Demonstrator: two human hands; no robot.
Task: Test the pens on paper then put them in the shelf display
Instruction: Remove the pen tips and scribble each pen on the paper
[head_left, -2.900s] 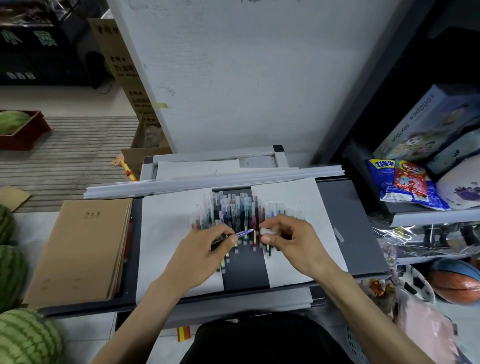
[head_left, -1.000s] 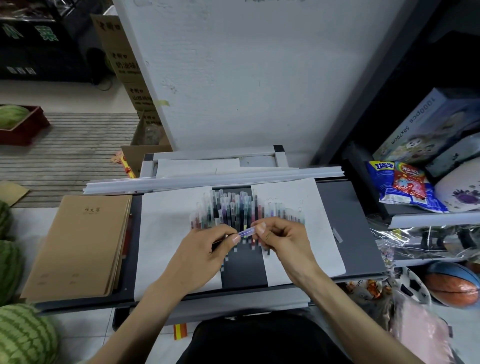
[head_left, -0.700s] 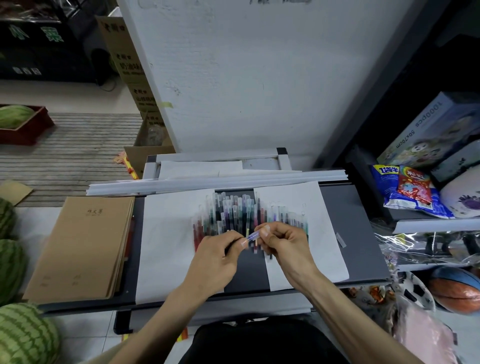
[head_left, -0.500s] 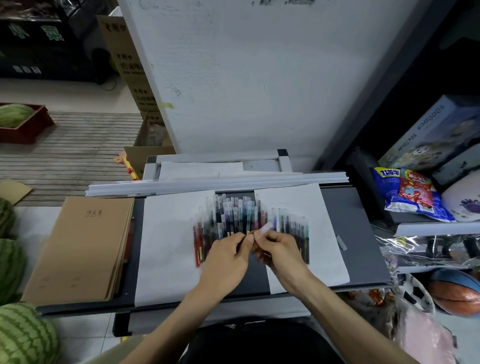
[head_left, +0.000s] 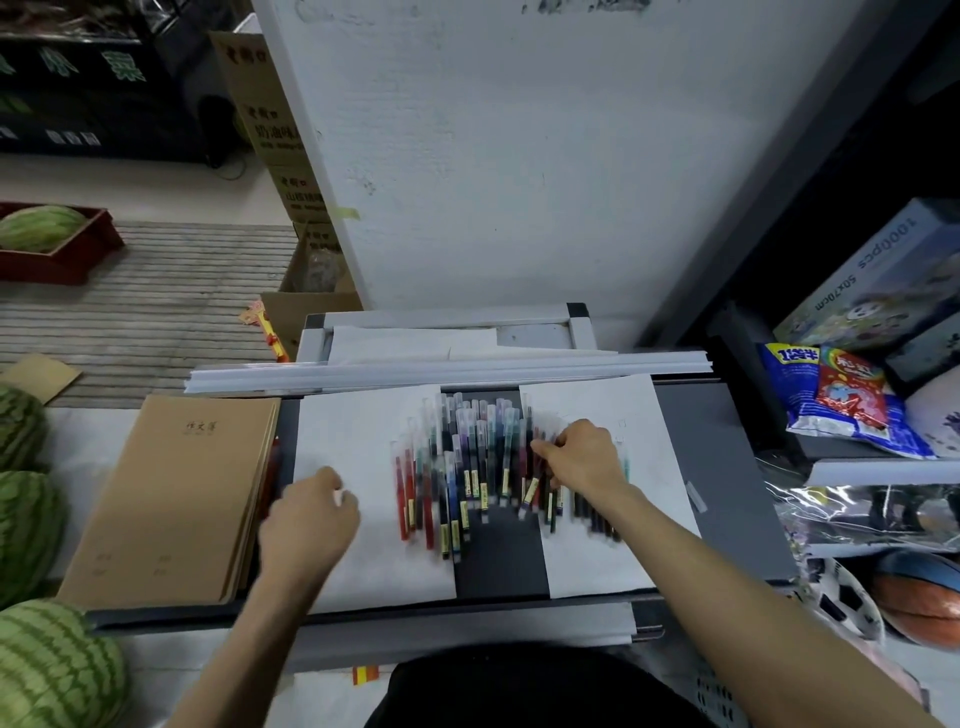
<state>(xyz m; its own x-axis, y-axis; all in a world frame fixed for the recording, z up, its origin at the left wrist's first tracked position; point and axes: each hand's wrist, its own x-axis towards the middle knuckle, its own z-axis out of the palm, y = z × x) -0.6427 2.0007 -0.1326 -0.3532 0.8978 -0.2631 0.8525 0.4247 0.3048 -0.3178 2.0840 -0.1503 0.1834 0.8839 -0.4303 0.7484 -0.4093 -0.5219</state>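
the desk (head_left: 727, 467) carries two white sheets (head_left: 363, 519), one toward its left half and one toward its right, with a dark gap between them; no test marks can be read on either. a fan of capped pens (head_left: 467, 467), many colours, lies across the gap and over both sheets' inner edges, near the desk's middle and reaching toward its far edge. judged from this, sorting and testing is in an early stage: most pens lie loose on the desk and none is seen placed in a display. notebooks (head_left: 171, 493) are stacked at the desk's left edge, closed. the shelf (head_left: 883, 467) stands just right of the desk, holding a boxed puzzle and snack bags; no pen holder is visible there. a red crate (head_left: 62, 260) on the floor far left holds a watermelon. the right hand (head_left: 582, 457) rests on the pile's right side, fingers curled among pens; whether it grips one cannot be told. the left hand (head_left: 311, 514) lies on the left sheet, loosely closed; any hold is hidden.
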